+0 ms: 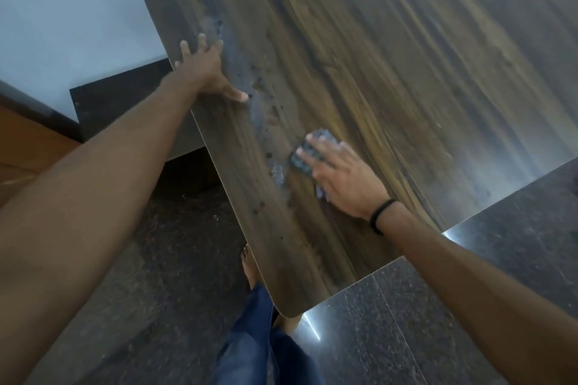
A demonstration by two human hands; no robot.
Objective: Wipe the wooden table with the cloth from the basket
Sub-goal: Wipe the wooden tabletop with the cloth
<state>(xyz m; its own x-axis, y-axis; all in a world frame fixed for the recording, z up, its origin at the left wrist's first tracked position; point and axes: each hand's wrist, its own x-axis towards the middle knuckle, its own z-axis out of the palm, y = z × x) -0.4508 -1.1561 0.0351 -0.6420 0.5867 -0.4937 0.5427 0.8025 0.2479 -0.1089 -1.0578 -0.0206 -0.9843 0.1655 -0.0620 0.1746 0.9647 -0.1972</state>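
Cloth (323, 136) lying at centre of frame on wooden surface (391, 56), under right hand (341, 178); fingers nearly straight, pressing it flat, not curling round it.
Left hand (206, 72), fingers spread, resting on surface edge at upper left, holding nothing.
Wiping step is going on, I judge.
Next move is asking for sweep toward grey smear (245, 80) between hands.
Count: one cloth, one surface, two hands; basket not showing.

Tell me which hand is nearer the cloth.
Right. The right hand presses flat on the cloth; the left hand rests at the table edge, apart from it.
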